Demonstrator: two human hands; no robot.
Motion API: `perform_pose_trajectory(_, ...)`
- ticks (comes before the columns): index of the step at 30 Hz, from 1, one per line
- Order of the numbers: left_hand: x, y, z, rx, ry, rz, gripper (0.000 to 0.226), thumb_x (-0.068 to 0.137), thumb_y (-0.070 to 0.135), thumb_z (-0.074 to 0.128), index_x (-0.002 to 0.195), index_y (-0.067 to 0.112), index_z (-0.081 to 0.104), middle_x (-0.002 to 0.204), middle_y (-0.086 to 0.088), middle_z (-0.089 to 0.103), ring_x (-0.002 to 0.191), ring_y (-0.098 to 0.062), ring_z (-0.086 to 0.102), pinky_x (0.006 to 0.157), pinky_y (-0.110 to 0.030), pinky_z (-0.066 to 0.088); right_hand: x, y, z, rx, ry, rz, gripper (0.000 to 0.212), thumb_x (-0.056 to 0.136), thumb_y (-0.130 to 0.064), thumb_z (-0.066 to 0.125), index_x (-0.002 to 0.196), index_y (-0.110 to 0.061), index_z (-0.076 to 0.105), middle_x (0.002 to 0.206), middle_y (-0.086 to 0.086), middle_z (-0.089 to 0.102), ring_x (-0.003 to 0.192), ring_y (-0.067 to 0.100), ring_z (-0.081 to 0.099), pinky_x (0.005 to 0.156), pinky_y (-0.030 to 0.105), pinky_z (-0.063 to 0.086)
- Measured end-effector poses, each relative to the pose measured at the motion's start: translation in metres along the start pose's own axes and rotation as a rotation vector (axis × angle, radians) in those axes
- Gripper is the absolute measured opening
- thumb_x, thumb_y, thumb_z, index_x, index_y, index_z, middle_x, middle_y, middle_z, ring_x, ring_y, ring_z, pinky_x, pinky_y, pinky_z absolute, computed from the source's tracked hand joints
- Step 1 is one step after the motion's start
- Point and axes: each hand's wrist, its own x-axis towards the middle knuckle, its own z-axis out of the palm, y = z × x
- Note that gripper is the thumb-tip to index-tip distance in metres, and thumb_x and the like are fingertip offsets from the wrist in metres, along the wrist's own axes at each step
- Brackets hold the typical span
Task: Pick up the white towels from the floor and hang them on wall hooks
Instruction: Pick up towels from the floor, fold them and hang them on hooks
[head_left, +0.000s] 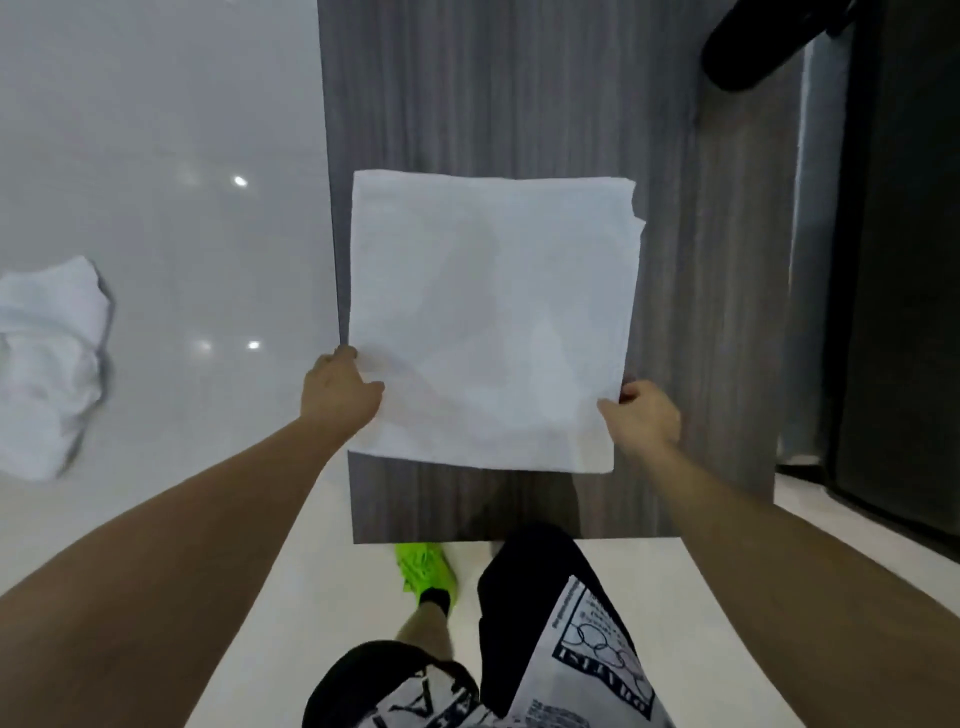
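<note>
Both hands are holding a white towel spread flat in front of a grey wood-grain panel, dead centre of view. Left hand is pinching the edge at 9 o'clock, right hand clamping it at 3 o'clock. It's looking light, soft and floppy, so I'd guess grabbing the top corners works best for hooking. Another crumpled towel is sitting at 9 o'clock against the glossy white wall. Pale floor at 6 o'clock. Not seeing any hooks.
</note>
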Motion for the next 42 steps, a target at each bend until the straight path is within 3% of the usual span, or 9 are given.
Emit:
perform_pose_trajectory(8, -0.036, -0.038, 0.035, -0.187, -0.023, -0.203, 0.053, 0.083, 0.024, 0.066, 0.128, 0.004, 0.048, 0.12, -0.019, 0.057, 0.11, -0.037, 0.056, 0.094, -0.043, 0.049, -0.031, 0.052, 0.034, 0.07, -0.049, 0.003, 0.021, 0.083, -0.037, 0.07, 0.086, -0.017, 0.064, 0.084, -0.001, 0.065, 0.078, 0.019, 0.059, 0.062, 0.025, 0.037)
perform_pose_trajectory(14, -0.058, -0.044, 0.022, -0.291, -0.124, -0.285, 0.032, 0.087, 0.035, 0.058, 0.101, 0.006, 0.063, 0.103, -0.015, 0.061, 0.103, -0.036, 0.058, 0.089, -0.046, 0.054, -0.051, 0.044, 0.016, 0.15, -0.015, 0.023, 0.036, 0.085, -0.043, 0.067, 0.063, -0.017, 0.057, 0.065, -0.006, 0.059, 0.068, 0.016, 0.056, 0.054, 0.024, 0.035)
perform_pose_trajectory(20, -0.101, -0.041, -0.03, -0.378, 0.092, -0.019, 0.02, 0.089, 0.032, 0.062, 0.077, 0.016, 0.062, 0.076, 0.0, 0.061, 0.073, -0.018, 0.055, 0.063, -0.026, 0.043, -0.106, 0.021, -0.025, 0.328, 0.129, -0.186, 0.029, 0.085, -0.031, 0.07, 0.066, -0.013, 0.057, 0.063, -0.005, 0.055, 0.058, 0.011, 0.05, 0.054, 0.024, 0.038)
perform_pose_trajectory(24, -0.14, -0.029, -0.093, -0.529, 0.171, 0.116, 0.018, 0.089, 0.031, 0.065, 0.084, 0.014, 0.064, 0.078, 0.001, 0.059, 0.079, -0.021, 0.056, 0.075, -0.029, 0.043, -0.157, -0.008, -0.069, 0.435, 0.179, -0.342, 0.025, 0.087, -0.023, 0.069, 0.075, -0.002, 0.063, 0.068, 0.004, 0.06, 0.061, 0.014, 0.053, 0.059, 0.023, 0.044)
perform_pose_trajectory(28, -0.191, -0.018, -0.178, -0.629, 0.273, 0.255, 0.02, 0.088, 0.03, 0.067, 0.096, 0.012, 0.068, 0.096, -0.008, 0.063, 0.091, -0.025, 0.057, 0.083, -0.032, 0.045, -0.218, -0.047, -0.128, 0.497, 0.243, -0.505, 0.025, 0.087, -0.022, 0.07, 0.068, -0.009, 0.059, 0.064, -0.001, 0.056, 0.055, 0.005, 0.048, 0.041, 0.008, 0.034)
perform_pose_trajectory(30, -0.22, -0.015, -0.225, -0.71, 0.343, 0.32, 0.02, 0.086, 0.031, 0.069, 0.099, 0.016, 0.069, 0.102, -0.006, 0.062, 0.096, -0.025, 0.058, 0.087, -0.032, 0.046, -0.251, -0.068, -0.164, 0.542, 0.255, -0.568, 0.027, 0.086, -0.028, 0.071, 0.07, -0.009, 0.062, 0.068, 0.002, 0.058, 0.059, 0.011, 0.052, 0.051, 0.011, 0.04)
perform_pose_trajectory(33, -0.264, -0.018, -0.293, -0.837, 0.441, 0.424, 0.018, 0.084, 0.031, 0.071, 0.094, 0.017, 0.067, 0.107, -0.008, 0.065, 0.102, -0.028, 0.061, 0.096, -0.038, 0.049, -0.302, -0.1, -0.212, 0.668, 0.212, -0.658, 0.023, 0.084, -0.03, 0.072, 0.076, -0.009, 0.066, 0.082, 0.01, 0.065, 0.074, 0.025, 0.061, 0.069, 0.037, 0.051)
perform_pose_trajectory(38, -0.33, -0.04, -0.371, -0.965, 0.565, 0.564, 0.014, 0.087, 0.027, 0.068, 0.082, 0.014, 0.065, 0.088, -0.009, 0.067, 0.074, -0.022, 0.065, 0.069, -0.032, 0.051, -0.376, -0.159, -0.264, 0.759, 0.205, -0.84, 0.011, 0.089, -0.019, 0.067, 0.081, -0.011, 0.065, 0.085, 0.012, 0.063, 0.073, 0.024, 0.06, 0.071, 0.037, 0.055)
perform_pose_trajectory(42, -0.364, -0.071, -0.404, -1.099, 0.712, 0.567, 0.018, 0.086, 0.028, 0.071, 0.085, 0.01, 0.068, 0.091, -0.014, 0.069, 0.078, -0.028, 0.068, 0.064, -0.035, 0.058, -0.413, -0.2, -0.278, 0.631, 0.146, -0.975, 0.026, 0.091, -0.018, 0.063, 0.068, -0.013, 0.054, 0.07, 0.008, 0.057, 0.059, 0.022, 0.058, 0.046, 0.025, 0.051)
